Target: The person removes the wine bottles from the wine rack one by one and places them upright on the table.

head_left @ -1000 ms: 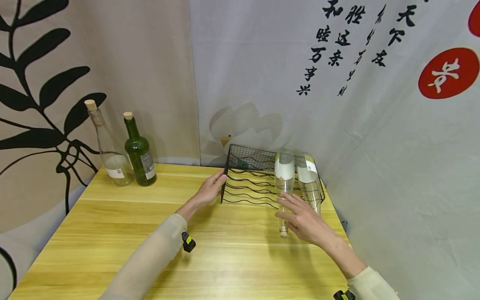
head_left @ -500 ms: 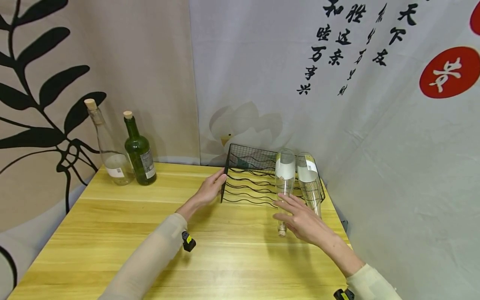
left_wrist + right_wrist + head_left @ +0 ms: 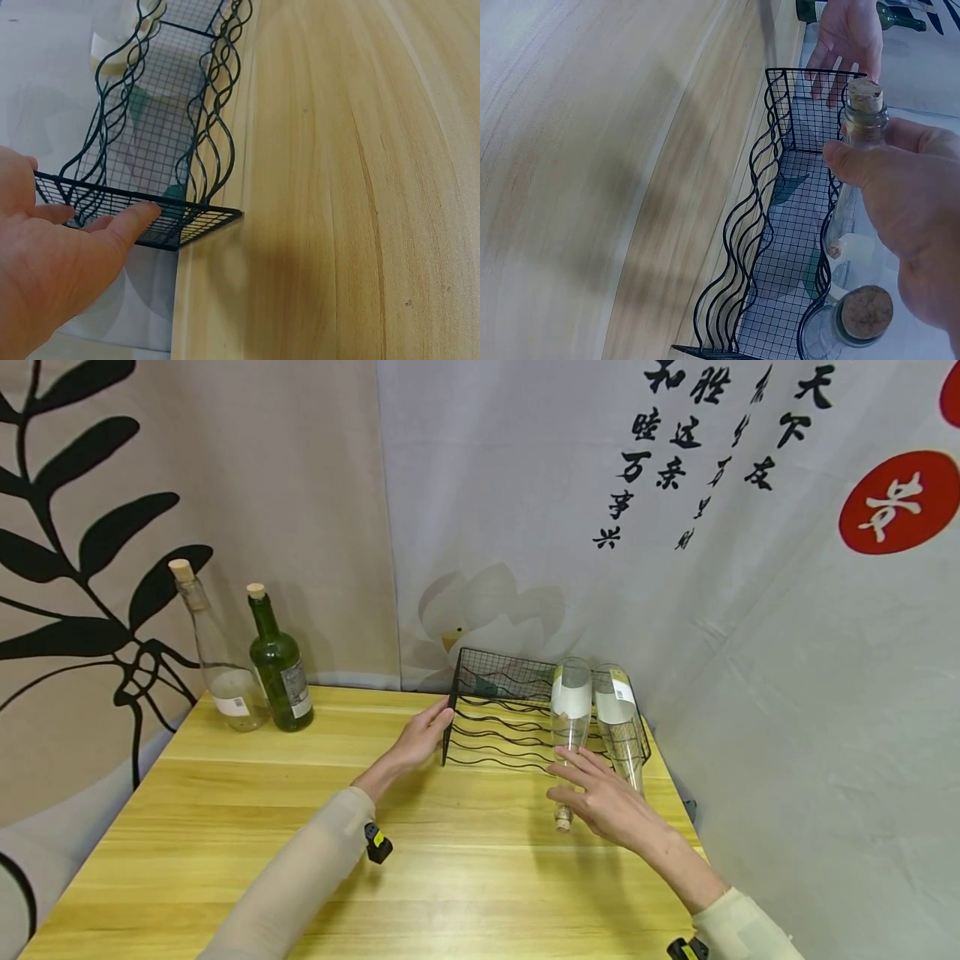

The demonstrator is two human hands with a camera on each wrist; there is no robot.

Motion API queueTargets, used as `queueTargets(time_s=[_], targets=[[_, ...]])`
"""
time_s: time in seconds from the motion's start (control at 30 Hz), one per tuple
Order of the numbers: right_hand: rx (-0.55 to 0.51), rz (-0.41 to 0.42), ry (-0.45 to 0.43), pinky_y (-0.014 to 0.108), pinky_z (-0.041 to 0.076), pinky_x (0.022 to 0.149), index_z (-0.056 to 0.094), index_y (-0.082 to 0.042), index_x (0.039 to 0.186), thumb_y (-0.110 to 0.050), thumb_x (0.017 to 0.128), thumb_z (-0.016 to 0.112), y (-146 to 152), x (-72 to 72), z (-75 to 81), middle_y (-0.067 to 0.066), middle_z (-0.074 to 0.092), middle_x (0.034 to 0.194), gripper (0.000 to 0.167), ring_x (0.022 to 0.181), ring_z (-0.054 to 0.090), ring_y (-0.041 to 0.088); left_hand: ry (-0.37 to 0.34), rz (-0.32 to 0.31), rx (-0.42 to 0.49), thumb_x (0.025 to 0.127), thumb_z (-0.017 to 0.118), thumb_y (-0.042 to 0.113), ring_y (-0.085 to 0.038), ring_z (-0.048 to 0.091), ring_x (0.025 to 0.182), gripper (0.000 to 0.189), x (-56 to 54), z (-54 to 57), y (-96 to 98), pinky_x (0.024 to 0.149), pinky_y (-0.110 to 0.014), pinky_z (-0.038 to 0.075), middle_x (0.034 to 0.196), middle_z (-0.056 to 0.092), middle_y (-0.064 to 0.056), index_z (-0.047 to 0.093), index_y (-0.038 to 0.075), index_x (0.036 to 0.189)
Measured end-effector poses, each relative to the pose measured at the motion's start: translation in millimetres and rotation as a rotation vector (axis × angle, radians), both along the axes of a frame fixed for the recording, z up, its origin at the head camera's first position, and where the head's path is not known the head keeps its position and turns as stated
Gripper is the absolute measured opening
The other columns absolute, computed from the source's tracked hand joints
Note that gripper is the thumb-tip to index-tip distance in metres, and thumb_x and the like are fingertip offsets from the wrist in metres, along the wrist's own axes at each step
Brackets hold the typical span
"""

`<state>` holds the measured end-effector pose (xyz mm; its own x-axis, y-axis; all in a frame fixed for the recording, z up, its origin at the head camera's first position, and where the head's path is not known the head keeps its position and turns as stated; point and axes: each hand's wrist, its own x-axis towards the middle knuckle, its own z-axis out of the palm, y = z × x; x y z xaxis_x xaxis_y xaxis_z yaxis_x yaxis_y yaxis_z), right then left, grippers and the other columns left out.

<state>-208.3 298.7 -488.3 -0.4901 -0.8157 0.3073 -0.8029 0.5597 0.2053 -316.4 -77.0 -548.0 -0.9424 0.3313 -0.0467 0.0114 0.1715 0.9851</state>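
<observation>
A black wire bottle rack (image 3: 502, 727) with wavy rails stands at the back of the table. My left hand (image 3: 420, 739) rests its fingers against the rack's left mesh end, the thumb near the top rim in the left wrist view. In the rack's right part lie two clear bottles side by side, necks toward me. My right hand (image 3: 603, 797) holds the neck of the left clear bottle (image 3: 572, 700), thumb and fingers round it below its cork (image 3: 865, 96) in the right wrist view. The right clear bottle (image 3: 617, 706) lies untouched, its cork (image 3: 867, 311) below the hand there.
A tall clear corked bottle (image 3: 225, 681) and a green corked bottle (image 3: 279, 660) stand upright at the back left of the wooden table (image 3: 420, 877). A printed cloth (image 3: 487, 510) hangs behind the table, and a pale cloth lines the right side.
The right hand and the neck of the left clear bottle have shifted slightly left. The left hand, the rack and the other bottles stay where they were.
</observation>
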Motion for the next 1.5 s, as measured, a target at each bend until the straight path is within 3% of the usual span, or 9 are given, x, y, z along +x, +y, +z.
queueTargets(time_s=[0.63,0.97,1.23,1.5], targets=[[-0.086,0.053,-0.001,0.065,0.057,0.121,0.082,-0.015,0.124,0.001,0.084,0.092,-4.6,-3.3,10.1,0.012,0.078,0.144,0.045,0.148,0.066,0.044,0.005,-0.020,0.001,0.123,0.039,0.053,-0.044,0.029,0.174,0.072,-1.1,-0.6,-0.9,0.129,-0.065,0.048,0.191,0.019,-0.014,0.019,0.019,0.184],[-0.131,0.068,-0.020,0.063,0.058,0.121,0.081,-0.013,0.126,0.008,0.081,0.094,-5.9,-6.0,13.9,0.012,0.078,0.143,0.051,0.147,0.065,0.047,-0.001,-0.016,0.008,0.124,0.038,0.051,-0.044,0.028,0.174,0.069,-0.6,-0.5,-1.1,0.130,-0.065,0.046,0.191,0.018,-0.014,0.019,0.021,0.183],[-0.167,0.075,-0.028,0.057,0.058,0.122,0.081,-0.013,0.127,0.006,0.080,0.095,-7.5,-9.2,19.3,0.012,0.078,0.143,0.053,0.147,0.065,0.045,0.001,-0.014,0.012,0.124,0.038,0.049,-0.044,0.028,0.174,0.068,-0.1,-0.5,-1.8,0.130,-0.065,0.046,0.190,0.020,-0.016,0.021,0.019,0.183],[-0.264,0.098,-0.017,0.052,0.062,0.118,0.081,-0.009,0.127,0.015,0.079,0.093,-10.0,-15.1,31.5,0.014,0.079,0.140,0.055,0.140,0.067,0.047,-0.006,-0.013,0.015,0.124,0.039,0.049,-0.044,0.028,0.174,0.069,0.1,0.5,-0.5,0.132,-0.065,0.044,0.190,0.020,-0.016,0.020,0.020,0.183]])
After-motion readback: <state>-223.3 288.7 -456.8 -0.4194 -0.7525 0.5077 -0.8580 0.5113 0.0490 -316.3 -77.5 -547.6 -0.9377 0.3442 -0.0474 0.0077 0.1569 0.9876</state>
